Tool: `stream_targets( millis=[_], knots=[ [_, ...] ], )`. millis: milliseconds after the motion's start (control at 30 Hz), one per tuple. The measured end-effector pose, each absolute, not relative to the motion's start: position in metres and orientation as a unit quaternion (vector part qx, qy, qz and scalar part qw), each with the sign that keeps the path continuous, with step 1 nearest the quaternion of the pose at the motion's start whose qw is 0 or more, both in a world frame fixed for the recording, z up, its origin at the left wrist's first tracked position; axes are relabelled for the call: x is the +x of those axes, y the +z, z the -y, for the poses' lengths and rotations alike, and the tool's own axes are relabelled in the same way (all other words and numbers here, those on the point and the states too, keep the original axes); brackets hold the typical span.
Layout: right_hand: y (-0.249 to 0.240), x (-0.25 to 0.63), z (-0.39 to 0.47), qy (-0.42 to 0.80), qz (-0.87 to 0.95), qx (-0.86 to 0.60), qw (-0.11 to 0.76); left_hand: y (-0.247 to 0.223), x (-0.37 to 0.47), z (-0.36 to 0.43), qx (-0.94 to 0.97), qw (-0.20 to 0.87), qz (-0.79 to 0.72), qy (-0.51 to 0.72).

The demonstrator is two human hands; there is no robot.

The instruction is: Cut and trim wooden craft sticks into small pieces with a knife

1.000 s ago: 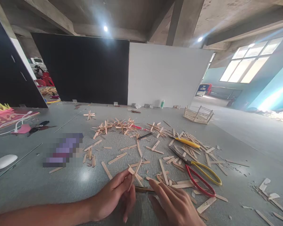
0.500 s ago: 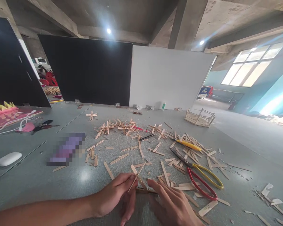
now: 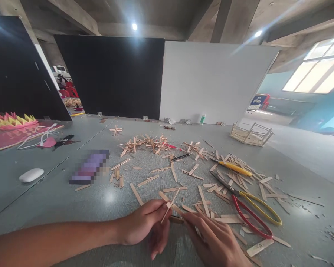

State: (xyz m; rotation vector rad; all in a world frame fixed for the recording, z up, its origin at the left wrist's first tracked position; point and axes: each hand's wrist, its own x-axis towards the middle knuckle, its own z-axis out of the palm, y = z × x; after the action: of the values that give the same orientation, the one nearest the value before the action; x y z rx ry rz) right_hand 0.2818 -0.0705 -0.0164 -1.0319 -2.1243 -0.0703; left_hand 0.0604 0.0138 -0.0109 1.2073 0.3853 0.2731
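Observation:
My left hand (image 3: 144, 224) pinches small crossed wooden craft sticks (image 3: 172, 204) between thumb and index finger, its other fingers curled below. One flat stick runs down to the right, and a thinner one crosses it at a slant. My right hand (image 3: 211, 233) has its fingertips closed at the lower right end of the flat stick; its thumb is mostly hidden. Beneath the hands, a darker strip (image 3: 176, 219) shows in part. Loose craft sticks (image 3: 203, 200) lie just past my fingers, and red-and-yellow-handled snips (image 3: 233, 191) rest to the right of them.
Yellow-handled pliers (image 3: 233, 168), a black pen (image 3: 180, 157) and piles of crossed sticks (image 3: 156, 142) lie farther back. A small stick-built frame (image 3: 252, 134) stands at back right. On the left are a blurred phone (image 3: 90, 167), a white case (image 3: 31, 175) and a cable (image 3: 41, 139).
The view has turned, so the table's things appear shifted rightward. My right fingers, raised and partly blurred before, are now closed at the stick's end. My left hand keeps its pinch.

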Motion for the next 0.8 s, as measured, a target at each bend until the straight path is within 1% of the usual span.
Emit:
stream_targets(
  millis=[67, 167, 300, 367, 500, 633, 800],
  knots=[
    [-0.017, 0.285, 0.072, -0.036, 0.837, -0.398, 0.374, -0.009, 0.06, -0.013, 0.57, 0.792, -0.182, 0.12],
    [-0.023, 0.294, 0.075, -0.058, 0.853, -0.39, 0.342, -0.003, 0.06, -0.012, 0.589, 0.779, -0.188, 0.109],
    [-0.033, 0.304, 0.079, -0.133, 0.85, -0.395, 0.322, 0.003, 0.061, -0.011, 0.604, 0.766, -0.197, 0.095],
    [-0.034, 0.304, 0.08, -0.143, 0.842, -0.402, 0.329, 0.003, 0.06, -0.011, 0.608, 0.761, -0.206, 0.094],
    [-0.029, 0.301, 0.082, -0.125, 0.831, -0.402, 0.364, 0.0, 0.059, -0.01, 0.611, 0.749, -0.235, 0.103],
    [-0.034, 0.302, 0.081, -0.122, 0.822, -0.407, 0.378, -0.001, 0.06, -0.009, 0.616, 0.741, -0.242, 0.11],
    [-0.036, 0.301, 0.077, -0.11, 0.81, -0.418, 0.395, -0.004, 0.061, -0.008, 0.612, 0.739, -0.239, 0.147]
  ],
)
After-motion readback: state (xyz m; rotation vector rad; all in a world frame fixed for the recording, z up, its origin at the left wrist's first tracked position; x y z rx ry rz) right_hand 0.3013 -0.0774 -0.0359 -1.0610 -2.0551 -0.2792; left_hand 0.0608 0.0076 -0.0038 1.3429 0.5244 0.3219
